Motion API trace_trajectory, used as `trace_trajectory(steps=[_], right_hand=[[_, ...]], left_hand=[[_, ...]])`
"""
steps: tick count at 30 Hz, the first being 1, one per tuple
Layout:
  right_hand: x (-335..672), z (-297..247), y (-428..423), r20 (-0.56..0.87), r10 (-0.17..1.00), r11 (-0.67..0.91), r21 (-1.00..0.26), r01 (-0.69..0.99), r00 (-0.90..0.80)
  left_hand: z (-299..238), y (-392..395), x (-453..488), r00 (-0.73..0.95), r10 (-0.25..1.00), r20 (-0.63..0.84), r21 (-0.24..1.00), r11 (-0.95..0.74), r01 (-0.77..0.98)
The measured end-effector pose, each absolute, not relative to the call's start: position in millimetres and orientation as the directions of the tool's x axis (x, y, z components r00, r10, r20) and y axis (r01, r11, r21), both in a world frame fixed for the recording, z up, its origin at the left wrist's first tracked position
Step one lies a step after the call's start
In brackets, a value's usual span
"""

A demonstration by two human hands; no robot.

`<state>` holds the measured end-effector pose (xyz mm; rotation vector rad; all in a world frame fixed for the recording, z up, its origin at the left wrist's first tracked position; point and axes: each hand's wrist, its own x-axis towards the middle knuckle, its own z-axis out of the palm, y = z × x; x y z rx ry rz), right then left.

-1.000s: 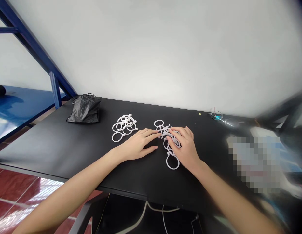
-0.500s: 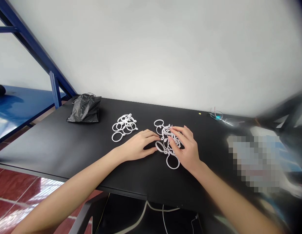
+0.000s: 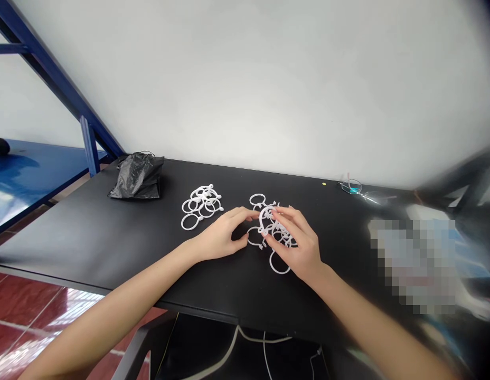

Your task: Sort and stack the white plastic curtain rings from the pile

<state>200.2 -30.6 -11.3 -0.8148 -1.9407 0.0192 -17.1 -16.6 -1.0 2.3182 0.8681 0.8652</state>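
A tangle of white plastic rings (image 3: pixel 273 232) lies in the middle of the black table (image 3: pixel 110 232). My right hand (image 3: pixel 298 243) rests over it, its fingers pinched on one raised white ring (image 3: pixel 265 217). My left hand (image 3: pixel 223 235) sits just left of the tangle, fingers curled, index fingertip touching that same ring and thumb near a ring lying flat. A second, separate heap of white rings (image 3: pixel 201 205) lies further left, untouched.
A crumpled black plastic bag (image 3: pixel 138 177) lies at the table's back left. A small clear round object (image 3: pixel 351 187) sits near the back wall. A blurred patch covers the right side. Blue metal framing (image 3: pixel 50 68) stands left. Cables hang under the table.
My right hand has lifted one ring out of the tangle. My left hand's fingers have curled in from flat and now meet that ring. The left heap has not moved.
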Motion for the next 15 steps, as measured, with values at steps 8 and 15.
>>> trace_trajectory(steps=[8,15], right_hand=[[197,-9,-35,0.715,0.582,0.788,-0.378,0.487,-0.387],[191,-5,-42,0.659,0.608,0.79,-0.444,0.422,-0.444]], left_hand=[[2,-21,-12,0.486,0.69,0.536,0.658,-0.702,0.272],[-2,-24,-9,0.517,0.684,0.515,0.659,-0.701,0.272]])
